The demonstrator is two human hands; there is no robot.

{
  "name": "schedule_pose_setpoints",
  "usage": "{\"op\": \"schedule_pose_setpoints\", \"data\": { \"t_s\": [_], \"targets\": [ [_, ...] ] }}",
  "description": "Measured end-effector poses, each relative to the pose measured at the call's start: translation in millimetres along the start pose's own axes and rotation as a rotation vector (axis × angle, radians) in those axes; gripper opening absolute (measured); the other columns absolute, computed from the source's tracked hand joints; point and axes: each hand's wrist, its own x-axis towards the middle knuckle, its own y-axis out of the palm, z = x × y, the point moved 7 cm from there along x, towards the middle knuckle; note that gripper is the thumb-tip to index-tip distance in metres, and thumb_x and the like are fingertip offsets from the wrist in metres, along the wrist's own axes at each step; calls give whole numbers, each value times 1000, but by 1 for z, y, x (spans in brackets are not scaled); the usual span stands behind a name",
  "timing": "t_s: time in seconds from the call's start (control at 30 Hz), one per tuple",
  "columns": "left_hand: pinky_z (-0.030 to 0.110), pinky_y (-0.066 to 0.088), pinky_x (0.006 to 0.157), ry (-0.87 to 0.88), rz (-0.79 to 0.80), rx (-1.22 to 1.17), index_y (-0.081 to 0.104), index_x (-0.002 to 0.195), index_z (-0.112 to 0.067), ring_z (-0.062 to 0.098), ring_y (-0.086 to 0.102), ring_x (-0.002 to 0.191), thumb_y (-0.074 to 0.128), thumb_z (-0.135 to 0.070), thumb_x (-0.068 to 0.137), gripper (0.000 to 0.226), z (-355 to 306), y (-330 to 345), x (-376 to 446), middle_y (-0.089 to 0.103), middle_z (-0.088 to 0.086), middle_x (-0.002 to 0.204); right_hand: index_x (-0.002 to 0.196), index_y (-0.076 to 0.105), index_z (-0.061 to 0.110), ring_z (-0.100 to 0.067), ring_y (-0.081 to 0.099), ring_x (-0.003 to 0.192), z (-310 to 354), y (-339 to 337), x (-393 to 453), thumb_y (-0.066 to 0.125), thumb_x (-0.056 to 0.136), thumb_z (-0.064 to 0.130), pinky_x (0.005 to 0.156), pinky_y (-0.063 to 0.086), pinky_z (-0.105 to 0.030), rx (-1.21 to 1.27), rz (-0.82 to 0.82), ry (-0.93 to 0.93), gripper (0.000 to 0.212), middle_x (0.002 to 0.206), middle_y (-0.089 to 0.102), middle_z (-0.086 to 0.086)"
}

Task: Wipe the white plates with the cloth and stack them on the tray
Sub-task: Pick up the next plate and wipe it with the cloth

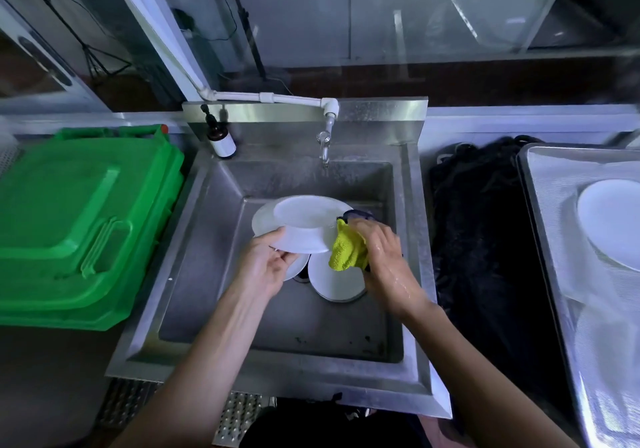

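Two hands work over the steel sink [221, 184]: the left hand [266, 267] grips a white plate [298, 222] by its near rim, tilted, while the right hand [377, 250] has its fingers closed on a yellow-green cloth [346, 250] pressed against the plate's right edge. More plates [332, 281] lie below; another plate [613, 222] rests on the tray [540, 240] at right.

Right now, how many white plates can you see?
4, maybe more hidden. One held plate in the left hand over the sink, two lower plates beneath, one tray plate on the tray at right.
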Motion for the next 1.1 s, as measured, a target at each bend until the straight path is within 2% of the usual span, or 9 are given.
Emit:
{"op": "schedule_pose_setpoints", "data": {
  "t_s": [0.13, 0.23, 0.3, 0.37, 0.53, 0.7, 0.93, 1.03, 1.1],
  "targets": [
    [36, 62, 69, 33, 1, 37, 66, 117, -1, 26, 72, 103, 54, 2, 98, 23, -1, -2, -1, 75, 13, 111, 143, 36, 28, -21, 42, 130, 7, 1, 10, 76, 83, 5, 108, 38, -45, 258, -19, 107, 76, 149, 42, 8],
    [38, 61, 78, 33, -23, 68, 60, 130, 4, 31, 68, 114, 54, 2, 98, 33, 3, -6, -2, 69, 18, 126, 142, 44, 19, -24, 44, 131, 15, 7, 23, 76, 85, 8, 110, 38, -46, 370, -48, 201, 66, 146, 47, 1],
    [41, 60, 84, 42, -29, 79, 57, 134, 7, 33, 65, 119, 55, 1, 98, 36, 5, -6, -3, 66, 21, 130, 143, 48, 13, -26, 40, 139, 21, 16, 31, 74, 85, 4, 114, 34, -48, 324, -16, 229, 65, 150, 46, -3],
    [43, 59, 88, 66, -15, 80, 57, 133, 7, 34, 65, 119, 56, 0, 97, 36, 5, -5, -2, 66, 22, 129, 147, 46, 16, -23, 32, 146, 22, 27, 34, 70, 87, 7, 117, 29, -50, 236, 41, 255, 66, 156, 40, 1],
    [41, 62, 80, 94, 11, 50, 67, 118, -1, 32, 71, 107, 58, 0, 96, 24, 1, -9, 1, 72, 20, 117, 153, 39, 20, -20, 22, 151, 21, 40, 33, 69, 93, 35, 122, 19, -48, 198, 82, 262, 68, 163, 30, 3],
    [43, 62, 83, 100, 0, -11, 66, 119, 0, 33, 71, 107, 59, 1, 95, 25, 0, -6, 1, 72, 21, 118, 149, 45, 16, -26, 28, 149, 28, 41, 36, 64, 98, 28, 118, 26, -52, 187, 40, 216, 56, 160, 36, -1],
    [39, 60, 80, 119, -16, -15, 65, 124, -2, 29, 71, 100, 52, -1, 99, 29, -4, 3, 0, 72, 18, 119, 147, 49, 18, -26, 32, 149, 46, 48, 32, 63, 99, 36, 113, 31, -55, 44, -37, 131, 54, 159, 39, 0],
    [41, 62, 81, 126, 44, -19, 75, 104, -10, 28, 73, 100, 52, 1, 97, 26, -3, 5, -4, 75, 15, 110, 148, 47, 21, -23, 24, 152, 37, 47, 28, 56, 101, 39, 118, 27, -54, 72, -95, 201, 51, 161, 35, 2],
    [46, 58, 91, 133, 95, 0, 74, 109, -9, 31, 72, 106, 52, 2, 97, 27, -4, 7, -6, 74, 16, 115, 149, 45, 19, -23, 21, 153, 26, 43, 27, 54, 103, 38, 121, 23, -51, 136, -136, 292, 51, 163, 31, 2]
  ]
}}
